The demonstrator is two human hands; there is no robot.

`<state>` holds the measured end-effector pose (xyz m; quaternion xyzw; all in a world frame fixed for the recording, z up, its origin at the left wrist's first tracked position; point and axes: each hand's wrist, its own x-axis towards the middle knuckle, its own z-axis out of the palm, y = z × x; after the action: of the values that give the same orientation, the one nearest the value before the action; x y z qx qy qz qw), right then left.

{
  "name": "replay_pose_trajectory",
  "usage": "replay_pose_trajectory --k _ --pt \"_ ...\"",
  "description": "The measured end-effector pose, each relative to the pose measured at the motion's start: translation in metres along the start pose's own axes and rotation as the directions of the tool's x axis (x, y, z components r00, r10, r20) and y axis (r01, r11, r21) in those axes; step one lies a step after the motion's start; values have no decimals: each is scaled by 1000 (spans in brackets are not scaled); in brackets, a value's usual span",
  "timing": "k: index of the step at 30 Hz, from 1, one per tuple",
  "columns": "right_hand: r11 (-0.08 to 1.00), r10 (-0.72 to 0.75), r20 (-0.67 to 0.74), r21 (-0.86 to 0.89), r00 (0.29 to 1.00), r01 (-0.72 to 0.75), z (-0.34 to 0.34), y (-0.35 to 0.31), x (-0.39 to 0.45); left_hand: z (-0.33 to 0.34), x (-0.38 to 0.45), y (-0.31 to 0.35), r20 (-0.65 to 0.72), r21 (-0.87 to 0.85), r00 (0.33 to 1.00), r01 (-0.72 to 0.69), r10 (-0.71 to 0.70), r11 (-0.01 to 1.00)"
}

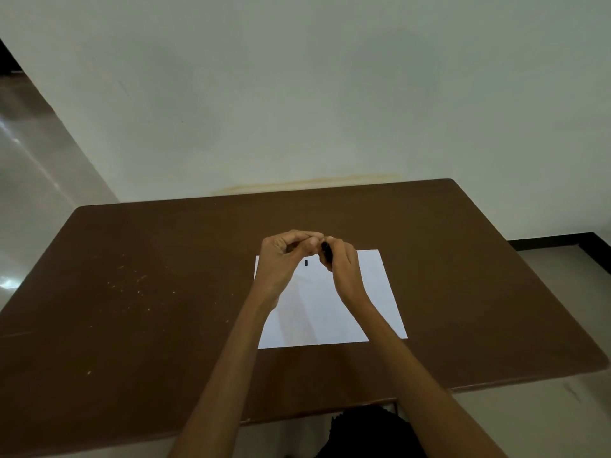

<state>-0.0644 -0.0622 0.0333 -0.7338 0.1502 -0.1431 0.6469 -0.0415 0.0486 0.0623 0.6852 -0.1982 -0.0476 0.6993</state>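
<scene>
My two bare forearms run up from the bottom edge, over something dark that lies below the near edge of the tabletop [148, 292], and meet above a white sheet of paper [330, 319] that lies flat on the brown top, a little right of its middle. Both hands hang over the far half of the sheet. My right hand [340, 262] has its fingers curled round a short black pen [326, 251], held nearly upright with only a dark strip of it showing between thumb and fingers. My left hand [284, 256] is curled too, its fingertips bunched against the thumb right at the pen's upper end, where they seem to pinch it; whether they grip the pen itself or some small part of it, I cannot tell. Just below and between my hands a small black piece [306, 263] lies on the paper, apart from both; I take it for a cap or plug already off the pen. So I judge the opening as partly done and in hand, while the sheet bears no mark, so any writing is left to do. Beyond the hands the tabletop runs bare to a pale wall [297, 94], with shiny floor [26, 160] off to the left.
</scene>
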Motion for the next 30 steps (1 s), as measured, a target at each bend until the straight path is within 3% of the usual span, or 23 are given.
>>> replay_pose_trajectory --k 16,21,26,30 --pt "1000 3 2 14 1000 -3 2 -1 -5 -6 8 -3 137 165 990 -48 25 985" --pt "1000 20 -22 -22 1000 -20 6 7 -5 -8 6 -9 156 123 988 -32 12 992" --pt "982 46 12 -183 999 -43 11 17 5 -10 5 -14 140 81 990 -13 1 997" --pt "984 45 37 -173 998 -38 16 23 10 -12 6 -21 118 96 992 34 -45 995"
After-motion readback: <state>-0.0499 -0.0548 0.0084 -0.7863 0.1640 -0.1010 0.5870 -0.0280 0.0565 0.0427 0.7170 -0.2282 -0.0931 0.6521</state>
